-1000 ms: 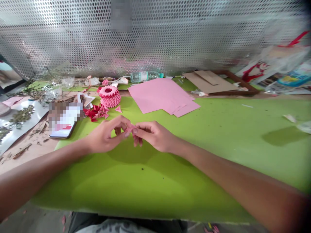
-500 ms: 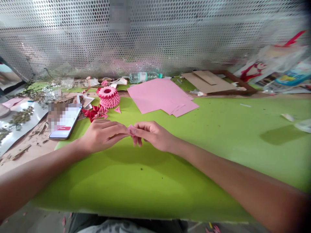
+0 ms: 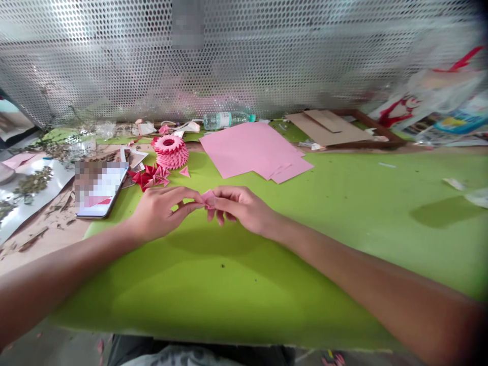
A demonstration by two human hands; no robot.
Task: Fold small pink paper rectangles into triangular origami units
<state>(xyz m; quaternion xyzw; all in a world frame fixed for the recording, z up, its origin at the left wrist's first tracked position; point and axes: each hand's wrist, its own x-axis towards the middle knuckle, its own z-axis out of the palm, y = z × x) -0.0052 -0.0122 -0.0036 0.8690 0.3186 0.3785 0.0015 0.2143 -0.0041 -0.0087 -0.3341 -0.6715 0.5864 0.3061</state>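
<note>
A small piece of pink paper (image 3: pixel 208 198) is pinched between my two hands above the green table. My left hand (image 3: pixel 162 209) grips its left edge with thumb and fingertips. On the other side, the thumb and index finger of my right hand (image 3: pixel 244 206) press on it, the other fingers hanging below. Its exact folds are partly hidden by the fingertips. Beyond my left hand lie folded red and pink paper triangles (image 3: pixel 150 176) in a pile, with a single pink triangle (image 3: pixel 185 172) beside them. Behind stands a ring-shaped pink stack of folded paper (image 3: pixel 171 152).
Pink paper sheets (image 3: pixel 247 150) lie past my hands, near a plastic bottle (image 3: pixel 229 120). A phone (image 3: pixel 101 190) rests at left by dried plant bits. Cardboard (image 3: pixel 330 127) and plastic bags (image 3: pixel 427 101) sit at the back right, before a perforated metal panel (image 3: pixel 244 61).
The left thumb and index finger have parted into a visible gap behind their pinch. More of the pink paper shows between the hands, and my right hand's lower fingers have spread slightly.
</note>
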